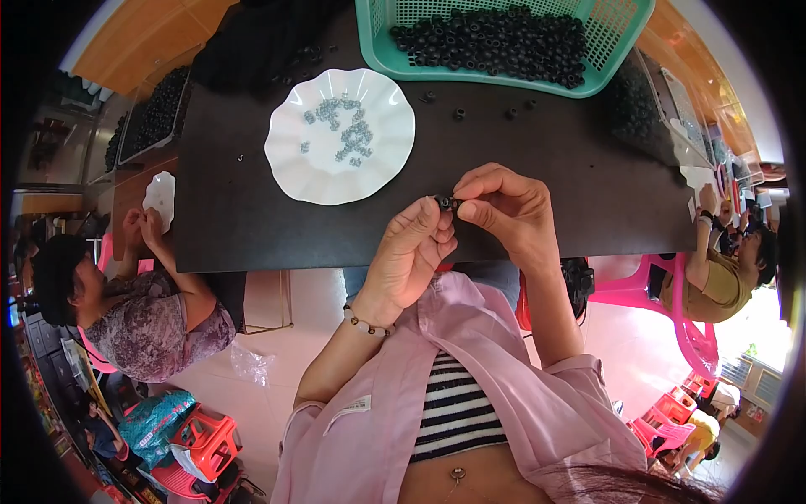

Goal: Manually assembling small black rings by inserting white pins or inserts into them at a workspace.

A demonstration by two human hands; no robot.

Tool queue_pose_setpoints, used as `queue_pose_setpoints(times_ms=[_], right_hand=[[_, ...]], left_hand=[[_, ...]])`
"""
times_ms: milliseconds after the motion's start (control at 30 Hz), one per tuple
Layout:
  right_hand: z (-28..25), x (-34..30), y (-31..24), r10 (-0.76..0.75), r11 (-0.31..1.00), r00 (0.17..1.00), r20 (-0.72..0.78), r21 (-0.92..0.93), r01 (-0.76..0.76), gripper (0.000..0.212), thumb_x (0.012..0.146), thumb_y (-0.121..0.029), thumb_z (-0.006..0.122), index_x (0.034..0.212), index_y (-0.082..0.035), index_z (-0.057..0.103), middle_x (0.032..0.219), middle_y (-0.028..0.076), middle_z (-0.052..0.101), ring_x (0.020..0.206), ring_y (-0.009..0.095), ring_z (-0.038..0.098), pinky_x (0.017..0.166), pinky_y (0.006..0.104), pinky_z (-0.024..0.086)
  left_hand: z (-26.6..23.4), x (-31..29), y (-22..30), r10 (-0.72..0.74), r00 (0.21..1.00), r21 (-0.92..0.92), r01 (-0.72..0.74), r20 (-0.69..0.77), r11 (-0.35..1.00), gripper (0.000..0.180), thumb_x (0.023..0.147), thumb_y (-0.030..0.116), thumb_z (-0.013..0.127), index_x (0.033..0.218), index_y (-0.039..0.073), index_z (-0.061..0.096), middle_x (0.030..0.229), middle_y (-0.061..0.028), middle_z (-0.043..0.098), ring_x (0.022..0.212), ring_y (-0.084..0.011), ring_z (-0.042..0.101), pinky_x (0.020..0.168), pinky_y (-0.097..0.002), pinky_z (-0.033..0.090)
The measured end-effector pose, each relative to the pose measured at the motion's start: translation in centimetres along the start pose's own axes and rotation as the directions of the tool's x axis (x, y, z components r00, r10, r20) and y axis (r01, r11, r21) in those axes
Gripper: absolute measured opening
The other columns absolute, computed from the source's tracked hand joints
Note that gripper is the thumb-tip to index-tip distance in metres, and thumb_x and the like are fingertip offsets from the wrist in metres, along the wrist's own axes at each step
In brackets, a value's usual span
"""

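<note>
Over the front edge of the dark table, my left hand [413, 252] pinches a small black ring-shaped part [444, 202] between thumb and fingers. My right hand [510, 210] meets it from the other side, its thumb and index finger closed at the part's right end; whatever tiny piece they hold there is mostly hidden. Just beyond my left hand lies a white wavy-rimmed plate [290, 172] with many small clear pieces [356, 139] scattered on it. At the back, a green plastic basket [504, 81] holds a heap of black ring-shaped parts [495, 44].
A few loose black parts [459, 114] lie on the dark table [604, 202] near the basket. Black cloth [256, 42] covers the back left. One person [151, 311] sits at left, another [718, 277] at right by a pink chair [638, 286]. Red stools [206, 441] stand lower left.
</note>
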State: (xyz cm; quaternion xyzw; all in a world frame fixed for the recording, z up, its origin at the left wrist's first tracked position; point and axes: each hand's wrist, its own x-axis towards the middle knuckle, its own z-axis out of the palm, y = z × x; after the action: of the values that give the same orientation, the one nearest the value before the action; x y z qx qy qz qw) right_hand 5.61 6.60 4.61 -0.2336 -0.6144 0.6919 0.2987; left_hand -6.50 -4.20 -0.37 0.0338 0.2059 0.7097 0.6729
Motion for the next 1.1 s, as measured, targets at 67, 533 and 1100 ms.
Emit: queue_pose_setpoints(times_ms=[67,533,1100], right_hand=[[0.06,-0.01,0.01,-0.004,1.000,1.000,0.003,-0.012,0.004,0.014,0.077,0.000,0.074,0.090,0.001,0.069,0.096,0.008,0.063,0.089,0.014,0.060,0.081,0.0255,0.049],[-0.06,-0.22,0.23,0.006,0.995,1.000,0.004,-0.101,-0.005,0.014,0.077,0.000,0.075,0.090,0.001,0.070,0.095,0.008,0.063,0.088,0.013,0.060,0.081,0.0256,0.048],[0.12,-0.48,-0.57,-0.057,0.967,0.998,-0.027,-0.251,0.048,0.014,0.076,0.000,0.076,0.088,0.000,0.070,0.092,0.007,0.064,0.088,0.014,0.059,0.082,0.0265,0.046]], left_hand=[[-0.20,0.00,-0.04,0.008,1.000,-0.002,-0.008,0.007,1.000,0.019,0.094,0.030,0.060,0.090,0.012,0.061,0.080,0.0042,0.056,0.072,-0.0055,0.050,0.069,-0.0227,0.043],[-0.78,0.03,-0.09,0.033,0.999,0.048,-0.034,0.013,0.998,0.017,0.092,0.027,0.064,0.091,0.011,0.063,0.080,0.0029,0.058,0.071,-0.0059,0.050,0.069,-0.0225,0.044],[-0.72,0.00,0.01,0.051,0.999,0.088,-0.052,0.013,0.995,0.016,0.092,0.026,0.063,0.089,0.010,0.063,0.080,0.0038,0.056,0.071,-0.0055,0.049,0.069,-0.0218,0.044]])
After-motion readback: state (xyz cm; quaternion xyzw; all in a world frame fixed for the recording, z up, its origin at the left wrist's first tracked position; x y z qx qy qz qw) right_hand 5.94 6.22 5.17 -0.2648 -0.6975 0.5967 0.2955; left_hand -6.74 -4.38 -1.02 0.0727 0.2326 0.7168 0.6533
